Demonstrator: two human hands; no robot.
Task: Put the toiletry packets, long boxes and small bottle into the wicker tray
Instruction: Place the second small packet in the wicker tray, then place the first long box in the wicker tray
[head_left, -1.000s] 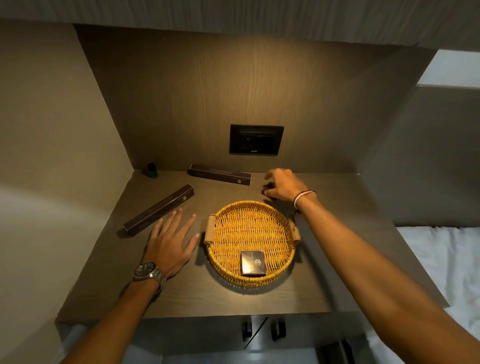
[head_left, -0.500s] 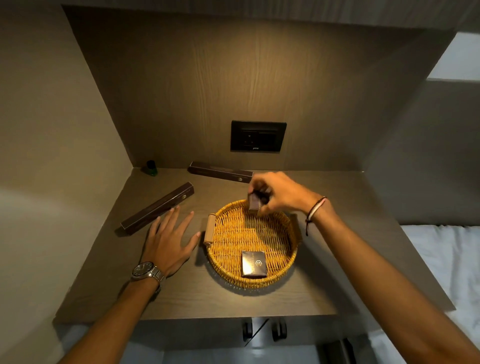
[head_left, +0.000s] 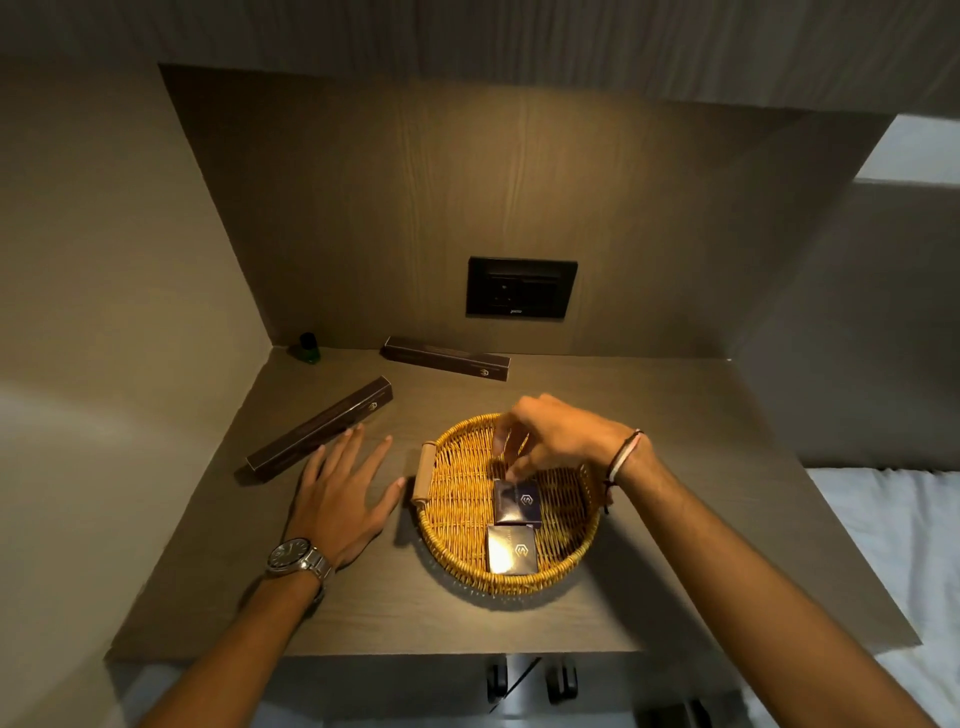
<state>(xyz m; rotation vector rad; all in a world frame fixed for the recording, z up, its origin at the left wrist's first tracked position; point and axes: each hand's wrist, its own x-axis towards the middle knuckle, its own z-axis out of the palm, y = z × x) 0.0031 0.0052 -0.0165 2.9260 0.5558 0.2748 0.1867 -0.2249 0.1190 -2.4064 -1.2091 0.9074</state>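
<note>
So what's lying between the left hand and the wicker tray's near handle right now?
Nothing: the head view shows only bare shelf top between the left hand, flat on the surface, and the wicker tray's wooden handle.

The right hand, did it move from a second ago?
Yes. The right hand came toward the person, from behind the wicker tray to above it.

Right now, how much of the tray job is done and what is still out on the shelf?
Done: one packet lies in the wicker tray. In hand: the right hand is setting a second packet beside it, fingertips at its far edge. Left: two long boxes and the small green bottle remain on the shelf. The left hand rests flat, empty.
</note>
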